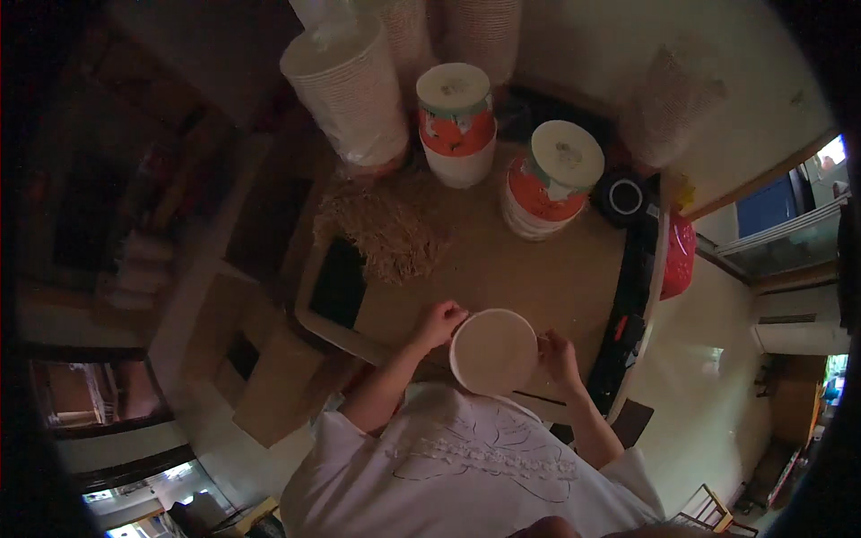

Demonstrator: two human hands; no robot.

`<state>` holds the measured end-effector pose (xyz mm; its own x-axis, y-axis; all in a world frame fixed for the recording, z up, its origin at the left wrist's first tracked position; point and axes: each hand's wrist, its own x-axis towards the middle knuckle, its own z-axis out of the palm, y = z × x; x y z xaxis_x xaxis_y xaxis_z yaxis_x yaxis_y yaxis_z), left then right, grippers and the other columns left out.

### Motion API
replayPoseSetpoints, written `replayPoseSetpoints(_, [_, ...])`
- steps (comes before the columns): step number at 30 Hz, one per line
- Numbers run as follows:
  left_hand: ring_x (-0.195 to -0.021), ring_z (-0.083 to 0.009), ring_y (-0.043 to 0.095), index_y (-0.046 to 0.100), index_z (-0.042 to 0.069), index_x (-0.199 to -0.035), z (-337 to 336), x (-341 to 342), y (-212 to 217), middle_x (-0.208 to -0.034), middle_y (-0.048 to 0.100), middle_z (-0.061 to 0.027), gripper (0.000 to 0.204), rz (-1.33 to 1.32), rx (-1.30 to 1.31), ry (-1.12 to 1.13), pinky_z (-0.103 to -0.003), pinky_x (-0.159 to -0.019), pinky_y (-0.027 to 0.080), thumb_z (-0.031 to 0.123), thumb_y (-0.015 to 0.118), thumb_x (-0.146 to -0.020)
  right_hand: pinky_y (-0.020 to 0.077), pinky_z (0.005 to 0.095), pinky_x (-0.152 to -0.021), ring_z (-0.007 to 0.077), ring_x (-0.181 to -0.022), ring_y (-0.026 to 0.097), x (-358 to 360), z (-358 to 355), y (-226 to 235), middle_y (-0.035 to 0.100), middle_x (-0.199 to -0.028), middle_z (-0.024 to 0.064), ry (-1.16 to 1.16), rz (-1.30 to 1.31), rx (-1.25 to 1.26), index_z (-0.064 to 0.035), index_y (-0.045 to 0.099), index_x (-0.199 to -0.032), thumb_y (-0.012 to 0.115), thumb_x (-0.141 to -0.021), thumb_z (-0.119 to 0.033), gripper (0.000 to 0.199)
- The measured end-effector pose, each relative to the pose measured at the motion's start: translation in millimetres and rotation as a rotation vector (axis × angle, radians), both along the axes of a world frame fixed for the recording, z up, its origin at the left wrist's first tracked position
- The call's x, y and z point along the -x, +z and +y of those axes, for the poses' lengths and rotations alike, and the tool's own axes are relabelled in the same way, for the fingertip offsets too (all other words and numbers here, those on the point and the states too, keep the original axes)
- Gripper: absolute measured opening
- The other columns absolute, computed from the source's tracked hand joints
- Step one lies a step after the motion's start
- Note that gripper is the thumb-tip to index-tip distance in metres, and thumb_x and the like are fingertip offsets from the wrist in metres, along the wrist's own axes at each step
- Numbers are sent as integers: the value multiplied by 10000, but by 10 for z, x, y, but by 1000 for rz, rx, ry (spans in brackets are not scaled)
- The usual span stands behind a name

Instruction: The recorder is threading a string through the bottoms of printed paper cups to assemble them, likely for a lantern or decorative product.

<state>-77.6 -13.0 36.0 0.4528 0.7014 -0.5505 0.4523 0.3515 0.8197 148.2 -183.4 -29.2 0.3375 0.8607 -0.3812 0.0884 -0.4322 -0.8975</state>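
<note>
Near the front edge of the table, close to my body, I hold a white round paper tub [494,351] between both hands. Its wide round face is turned up towards me. My left hand [441,323] has its fingers closed on the left side of the rim. On the opposite side, my right hand [560,355] grips the edge, its fingertips partly hidden by the tub. A heap of thin brown strands [390,235] lies beyond my left hand.
Two orange-and-white tubs, a left one [457,134] and a right one [543,204], stand on the brown tabletop [502,269]. Tall stacks of white tubs [350,99] rise behind. A black roll [625,197] sits far right. An open cardboard box [278,381] is at left.
</note>
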Motion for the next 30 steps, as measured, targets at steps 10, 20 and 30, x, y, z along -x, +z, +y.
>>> replayPoseSetpoints(10, [-597,-121,484,503,18,-755,212,-466,1202,-674,492,-52,107,-390,-653,-143,-262,-537,399,106,535,-806,468,362,-723,283,-861,576,-528,78,1398,566,-981,164,36,893,-147,-39,391,-1189,379,-828,-498,583])
replayPoseSetpoints(20, [-782,-248,541,520,44,-845,1541,-1433,2180,-917,515,-120,167,-544,-1149,-437,-332,-668,437,102,619,-723,320,294,-908,201,-1077,436,-1249,1839,2466,467,-1174,118,-198,-663,-861,6,378,-1223,422,-868,-313,479])
replayPoseSetpoints(30, [-805,-305,484,507,50,-783,1985,-1502,1517,-845,476,-122,200,-223,-1446,-555,-401,-666,406,165,626,-671,367,269,-848,164,-1005,478,-982,2358,2021,510,-1134,88,-315,-385,-610,-55,399,-1223,454,-814,-119,417])
